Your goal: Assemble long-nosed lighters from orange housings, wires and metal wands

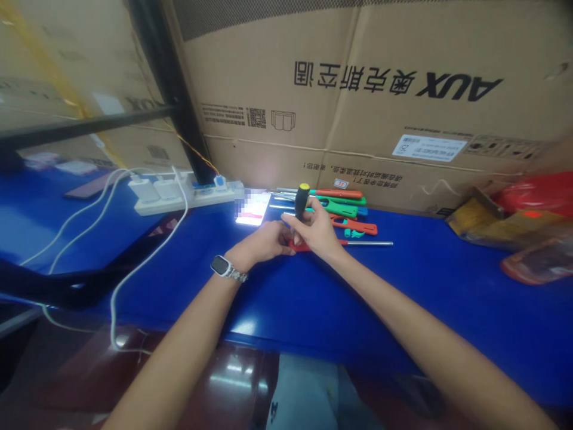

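My right hand (321, 228) is closed around a screwdriver (302, 200) with a black and yellow handle, held upright with the handle on top. Its tip is hidden behind my fingers. My left hand (267, 240), below a wristwatch, pinches the red body of a long-necked lighter (301, 246) lying on the blue table. The lighter's metal tube (371, 243) points right, beyond my right hand. Just behind my hands lie several more long lighters, among them a green one (339, 207) and an orange one (358, 226). A lit phone (253, 208) rests left of them.
A white power strip (197, 197) with plugs and trailing cables (147, 269) stands at the left, beside a black metal frame (165, 77). A large cardboard box (268, 60) walls off the back. An open carton (481, 224) with red contents sits at the right of the blue table (380, 310).
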Motion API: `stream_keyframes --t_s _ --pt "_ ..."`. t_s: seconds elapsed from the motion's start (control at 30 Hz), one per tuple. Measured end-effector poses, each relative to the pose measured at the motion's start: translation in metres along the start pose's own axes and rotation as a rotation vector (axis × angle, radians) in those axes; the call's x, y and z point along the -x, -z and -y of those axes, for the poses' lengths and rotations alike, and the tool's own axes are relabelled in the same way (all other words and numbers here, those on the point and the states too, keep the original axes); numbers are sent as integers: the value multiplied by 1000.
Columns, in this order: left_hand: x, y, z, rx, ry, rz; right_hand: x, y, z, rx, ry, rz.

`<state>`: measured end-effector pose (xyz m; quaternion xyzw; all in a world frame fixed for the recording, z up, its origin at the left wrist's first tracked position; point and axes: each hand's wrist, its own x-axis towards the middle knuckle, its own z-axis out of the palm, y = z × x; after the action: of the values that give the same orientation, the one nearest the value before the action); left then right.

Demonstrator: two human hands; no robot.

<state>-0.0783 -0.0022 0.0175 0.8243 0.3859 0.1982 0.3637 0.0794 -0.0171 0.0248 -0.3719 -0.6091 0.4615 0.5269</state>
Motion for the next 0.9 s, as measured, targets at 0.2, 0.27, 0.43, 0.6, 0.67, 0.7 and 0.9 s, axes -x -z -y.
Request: stream_keyframes --t_s 0.2,0.27,0.43,0.6,0.67,0.7,0.9 --pt "1 0 0 5 -8 -25 6 16 8 16 13 199" --pt "0 0 0 -6 4 -20 4 15 6 32 14 141" --pt "0 1 0 -30 6 -7 1 5 1 29 13 -36" --pt "1 1 -2 -9 18 -10 5 9 6 22 21 118" --pt "1 1 -4 8 19 -25 6 15 9 25 31 199" --pt "2 1 -4 5 21 -31 6 17 9 41 35 213" --pt "2 2 -6 -44 65 -19 0 13 4 102 24 -23"
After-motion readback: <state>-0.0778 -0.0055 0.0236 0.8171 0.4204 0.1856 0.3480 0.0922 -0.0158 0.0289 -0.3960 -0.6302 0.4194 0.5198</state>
